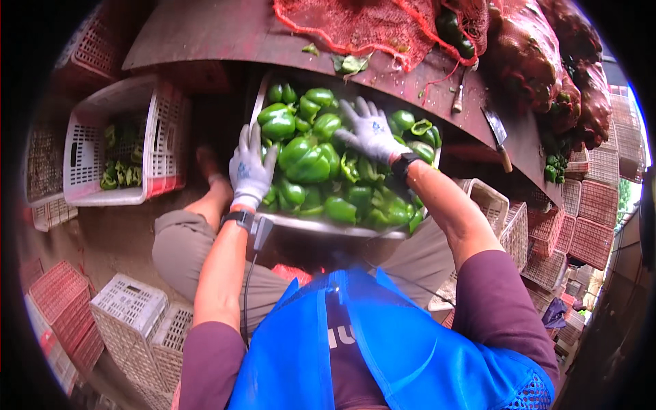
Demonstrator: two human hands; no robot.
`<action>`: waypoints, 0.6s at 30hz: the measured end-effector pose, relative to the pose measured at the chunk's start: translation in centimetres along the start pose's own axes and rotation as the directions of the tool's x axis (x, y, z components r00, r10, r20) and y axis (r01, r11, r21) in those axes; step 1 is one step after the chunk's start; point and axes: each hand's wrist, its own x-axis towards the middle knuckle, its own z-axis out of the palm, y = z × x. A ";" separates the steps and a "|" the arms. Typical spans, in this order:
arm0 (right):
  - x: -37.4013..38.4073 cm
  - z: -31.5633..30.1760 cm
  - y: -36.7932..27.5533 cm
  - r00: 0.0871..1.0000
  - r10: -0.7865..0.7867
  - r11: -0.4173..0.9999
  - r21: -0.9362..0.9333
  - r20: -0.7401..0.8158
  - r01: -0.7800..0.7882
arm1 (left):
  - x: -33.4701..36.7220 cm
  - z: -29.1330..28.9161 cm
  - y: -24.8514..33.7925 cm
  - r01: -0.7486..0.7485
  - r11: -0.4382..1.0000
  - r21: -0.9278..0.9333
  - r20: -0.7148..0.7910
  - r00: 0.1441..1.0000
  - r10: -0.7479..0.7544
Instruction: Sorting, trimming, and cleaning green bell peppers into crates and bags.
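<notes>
A pale crate full of green bell peppers stands between my knees, partly under the table's edge. My left hand, in a whitish work glove, rests at the crate's left side against the peppers there, its fingers stretched out. Across the heap, my right hand in a matching glove lies over the peppers toward the far right, fingers spread. Nothing shows gripped in either hand. Some peppers near the front right look broken or cut open, though that part is slightly blurred.
On the table lie a red mesh bag, a knife and a wooden-handled tool. Full mesh sacks stand at right. A white crate at left holds pepper pieces. Stacked crates surround me.
</notes>
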 end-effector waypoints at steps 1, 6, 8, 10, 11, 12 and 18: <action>-0.1 -0.4 -0.2 1.000 0.008 0.999 0.031 0.009 -0.008 | -0.1 -0.4 0.2 -0.011 1.000 -0.003 -0.001 1.000 0.011; 0.4 -0.2 0.0 0.999 0.022 0.997 0.074 0.033 -0.024 | -0.2 -0.5 0.0 0.043 0.999 -0.012 0.068 0.997 -0.043; 0.4 -0.9 -0.3 0.996 0.044 0.991 0.124 0.083 -0.054 | 0.0 -0.4 -0.5 0.071 0.994 -0.089 0.086 0.994 -0.063; -0.2 -1.1 -0.1 0.999 0.046 0.995 0.090 -0.018 -0.045 | 0.9 -0.8 0.0 0.050 0.999 -0.014 0.015 0.999 -0.050; -0.7 -1.1 0.3 0.993 0.059 0.997 0.056 -0.102 -0.053 | 1.3 -0.8 0.3 0.037 0.998 0.052 -0.036 0.999 -0.036; -1.5 -1.1 0.9 0.984 0.059 0.996 0.078 -0.171 -0.046 | 2.1 -0.9 1.2 0.022 0.998 0.051 -0.034 0.999 -0.021; -7.0 -3.2 3.3 0.959 0.136 0.990 0.057 -0.250 -0.126 | 4.6 -2.9 8.3 -0.333 0.930 0.155 0.065 0.943 0.327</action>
